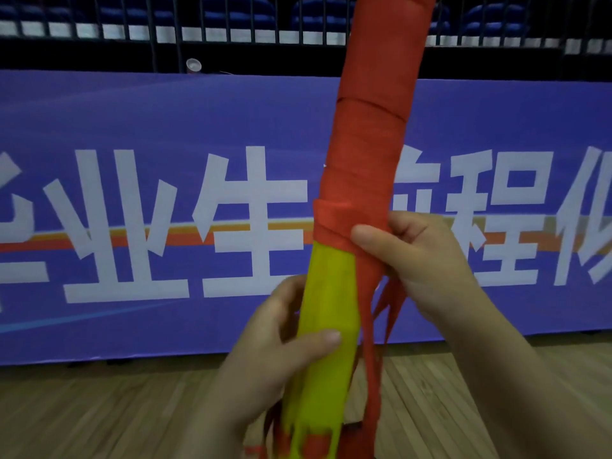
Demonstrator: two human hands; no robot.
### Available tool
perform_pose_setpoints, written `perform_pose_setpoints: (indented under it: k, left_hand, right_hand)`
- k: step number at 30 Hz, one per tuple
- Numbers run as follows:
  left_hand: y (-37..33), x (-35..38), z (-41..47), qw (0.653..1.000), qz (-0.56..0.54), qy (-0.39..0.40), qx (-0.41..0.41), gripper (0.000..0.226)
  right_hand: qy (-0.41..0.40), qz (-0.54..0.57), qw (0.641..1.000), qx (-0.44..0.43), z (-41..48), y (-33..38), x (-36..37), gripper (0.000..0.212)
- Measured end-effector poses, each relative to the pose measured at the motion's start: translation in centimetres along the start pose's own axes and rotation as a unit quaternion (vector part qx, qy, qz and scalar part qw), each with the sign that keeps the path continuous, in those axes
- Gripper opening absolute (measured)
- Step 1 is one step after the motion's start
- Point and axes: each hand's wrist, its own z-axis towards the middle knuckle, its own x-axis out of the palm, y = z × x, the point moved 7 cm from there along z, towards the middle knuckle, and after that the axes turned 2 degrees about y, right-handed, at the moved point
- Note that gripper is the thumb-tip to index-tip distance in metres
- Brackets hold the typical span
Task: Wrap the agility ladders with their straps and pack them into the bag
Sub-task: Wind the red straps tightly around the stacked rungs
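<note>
A bundle of yellow ladder rungs (326, 342) stands upright in front of me, tilted slightly right. A red strap (374, 120) is wound round its upper part, from the top edge of the view down to about mid-height. My left hand (275, 352) grips the bare yellow lower part, thumb across the front. My right hand (420, 256) pinches the red strap at the lowest winding, on the bundle's right side. Loose red strap ends (374, 366) hang below that hand. No bag is in view.
A blue banner board (132, 210) with large white characters stands close behind the bundle. Above it runs a dark metal railing (198, 28) with blue seats beyond. A pale wooden floor (99, 415) lies below.
</note>
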Motion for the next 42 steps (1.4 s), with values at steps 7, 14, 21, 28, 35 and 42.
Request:
perform_pose_setpoints:
  k: [7, 14, 21, 28, 35, 42]
  left_hand:
    - [0.6, -0.6, 0.5, 0.950, 0.168, -0.254, 0.065, 0.034]
    - [1.1, 0.4, 0.8, 0.985, -0.167, -0.039, 0.016, 0.047]
    - [2.4, 2.0, 2.1, 0.939, -0.261, 0.224, -0.020, 0.051]
    - [0.0, 0.6, -0.3, 0.994, -0.034, 0.068, -0.078, 0.072]
    - [0.8, 1.1, 1.7, 0.932, 0.247, -0.267, 0.007, 0.074]
    - [-0.1, -1.9, 0.7, 0.956, 0.107, -0.254, 0.099, 0.038]
  right_hand:
    - [0.025, -0.165, 0.985, 0.046, -0.2, 1.1, 0.6, 0.033]
    - [0.089, -0.046, 0.992, 0.072, 0.6, -2.2, -0.7, 0.027]
    - [0.163, 0.066, 0.984, 0.019, 1.0, -2.4, 1.2, 0.046]
    - [0.033, -0.027, 0.999, 0.012, 0.3, -0.3, -1.1, 0.029]
    - [-0.065, -0.323, 0.944, 0.030, 0.5, 0.1, -0.2, 0.073]
    - [0.190, -0.123, 0.960, 0.166, -0.4, -1.3, 0.6, 0.030]
